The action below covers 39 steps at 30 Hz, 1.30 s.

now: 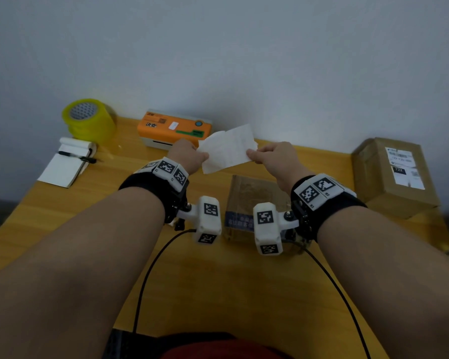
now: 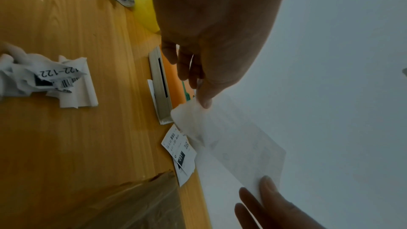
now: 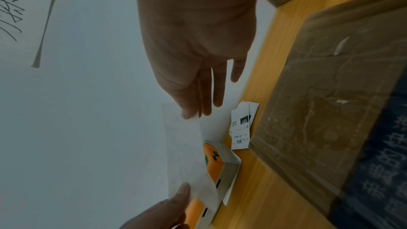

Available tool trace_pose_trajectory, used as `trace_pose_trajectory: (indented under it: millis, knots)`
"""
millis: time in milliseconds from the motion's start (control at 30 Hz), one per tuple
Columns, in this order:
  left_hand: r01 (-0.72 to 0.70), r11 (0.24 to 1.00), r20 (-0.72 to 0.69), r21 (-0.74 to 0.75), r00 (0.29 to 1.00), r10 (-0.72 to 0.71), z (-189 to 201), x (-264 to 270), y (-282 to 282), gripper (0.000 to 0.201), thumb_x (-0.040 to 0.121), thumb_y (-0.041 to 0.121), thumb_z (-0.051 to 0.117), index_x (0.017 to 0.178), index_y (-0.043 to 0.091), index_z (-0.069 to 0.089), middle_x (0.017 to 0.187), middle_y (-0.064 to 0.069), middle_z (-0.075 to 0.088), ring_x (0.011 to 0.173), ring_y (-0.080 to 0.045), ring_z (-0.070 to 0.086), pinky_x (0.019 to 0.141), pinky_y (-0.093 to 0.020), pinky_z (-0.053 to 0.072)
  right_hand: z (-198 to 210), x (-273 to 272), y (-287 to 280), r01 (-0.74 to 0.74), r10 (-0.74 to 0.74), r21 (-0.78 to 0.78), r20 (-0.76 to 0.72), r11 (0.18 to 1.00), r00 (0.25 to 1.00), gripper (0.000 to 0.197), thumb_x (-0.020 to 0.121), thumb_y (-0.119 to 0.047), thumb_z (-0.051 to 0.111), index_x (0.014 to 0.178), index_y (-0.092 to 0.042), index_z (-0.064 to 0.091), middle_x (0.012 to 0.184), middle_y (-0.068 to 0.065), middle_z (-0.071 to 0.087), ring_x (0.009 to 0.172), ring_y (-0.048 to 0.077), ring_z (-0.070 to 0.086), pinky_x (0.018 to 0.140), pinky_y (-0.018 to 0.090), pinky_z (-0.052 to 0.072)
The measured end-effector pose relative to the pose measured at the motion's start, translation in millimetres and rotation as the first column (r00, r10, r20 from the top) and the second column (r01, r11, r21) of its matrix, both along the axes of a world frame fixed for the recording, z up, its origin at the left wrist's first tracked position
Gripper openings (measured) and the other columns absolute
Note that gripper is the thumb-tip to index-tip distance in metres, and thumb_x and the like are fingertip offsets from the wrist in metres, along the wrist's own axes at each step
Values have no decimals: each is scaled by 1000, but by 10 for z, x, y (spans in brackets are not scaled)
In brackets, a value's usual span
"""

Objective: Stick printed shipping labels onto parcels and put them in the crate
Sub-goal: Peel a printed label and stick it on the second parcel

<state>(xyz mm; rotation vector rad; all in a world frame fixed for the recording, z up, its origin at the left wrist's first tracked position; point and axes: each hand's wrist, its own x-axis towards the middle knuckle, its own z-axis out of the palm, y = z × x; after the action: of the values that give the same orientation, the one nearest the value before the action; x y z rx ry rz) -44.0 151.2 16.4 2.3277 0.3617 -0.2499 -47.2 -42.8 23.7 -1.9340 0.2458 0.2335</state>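
L hand [image 1: 186, 154] + R hand [image 1: 274, 154] pinch thin white paper sheet [image 1: 228, 149] at opp. ends | held above taped brown cardboard parcel [image 1: 254, 200] | wooden table [image 1: 114, 203]

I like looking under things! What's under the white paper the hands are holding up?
Under the white paper is the wooden table, with a printed label lying there and the brown parcel nearer. The parcel's far edge is hidden.

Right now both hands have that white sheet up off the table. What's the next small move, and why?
Probably lower the sheet onto the top of the taped parcel lying just below the hands. The left hand and right hand each pinch one end, holding it spread in the air in front of the orange printer, and that parcel's visible top bears no label, unlike the box at the right.
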Motion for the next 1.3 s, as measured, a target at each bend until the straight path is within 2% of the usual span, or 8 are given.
trace_pose_trajectory:
  millis: [133, 200, 300, 467, 767, 900, 1067, 1300]
  knots:
    - [10, 1000, 11, 19, 1000, -11, -36, -21, 62, 33, 89, 20, 61, 61, 6, 50, 59, -12, 44, 60, -26, 47, 54, -30, 36, -33, -25, 37, -3, 4, 27, -34, 1000, 999, 20, 85, -18, 69, 66, -12, 62, 78, 3, 63, 78, 16, 59, 60, 16, 38]
    - [41, 995, 43, -90, 998, -38, -79, -32, 110, 29, 89, 22, 61, 65, 13, 46, 64, -3, 48, 61, -18, 46, 58, -28, 37, -33, -53, 48, 5, 1, 124, -48, 992, 999, 3, 88, -12, 64, 85, -12, 63, 86, 4, 64, 72, 13, 60, 59, 16, 43]
    - [91, 960, 45, -266, 996, -82, -72, -57, 189, 15, 89, 20, 61, 77, 17, 53, 81, -2, 63, 69, -13, 57, 62, -23, 43, -25, -60, -6, 27, -29, 276, 4, 961, 1000, 32, 87, -5, 63, 115, -13, 51, 85, 4, 60, 65, 12, 58, 59, 22, 47]
    - [125, 914, -27, -386, 989, -147, -1, -76, 170, 15, 89, 14, 60, 103, 16, 56, 83, 1, 65, 68, -11, 55, 61, -21, 40, 24, -65, -19, -65, 29, 265, 138, 962, 990, 28, 85, 5, 55, 93, -21, 53, 94, 11, 57, 80, 18, 57, 62, 23, 49]
    - [-19, 860, -15, -511, 1000, 14, -32, -78, 75, 13, 91, 26, 57, 90, 13, 58, 92, -4, 60, 72, -14, 51, 61, -22, 38, 61, -21, 56, 16, -37, 244, 82, 970, 996, 29, 92, -31, 57, 84, -8, 71, 95, 4, 65, 87, 17, 59, 73, 33, 55]
    - [-43, 873, 25, -485, 998, 62, -72, -62, 80, 20, 91, 29, 59, 86, 10, 58, 86, -5, 57, 69, -14, 49, 54, -18, 37, -13, -22, 101, -14, -13, 137, 196, 990, 981, 14, 92, -17, 60, 94, -5, 68, 88, 3, 62, 80, 13, 58, 62, 20, 54]
    - [-91, 886, 66, -454, 989, 136, -67, -35, 66, 26, 94, 22, 55, 70, 13, 51, 73, -1, 52, 59, -10, 45, 36, -7, 32, -52, -6, 149, -10, -18, 123, 219, 992, 976, 16, 92, -10, 58, 103, -2, 68, 92, 3, 62, 79, 7, 57, 68, 19, 55]
    - [-136, 911, 64, -390, 983, 174, -44, 35, 150, 24, 94, 21, 53, 72, 14, 51, 73, 0, 54, 60, -9, 47, 48, -16, 34, -79, 3, 173, 13, -46, 160, 199, 987, 979, 17, 91, -11, 61, 104, -3, 69, 90, -2, 63, 80, 6, 59, 69, 18, 55]
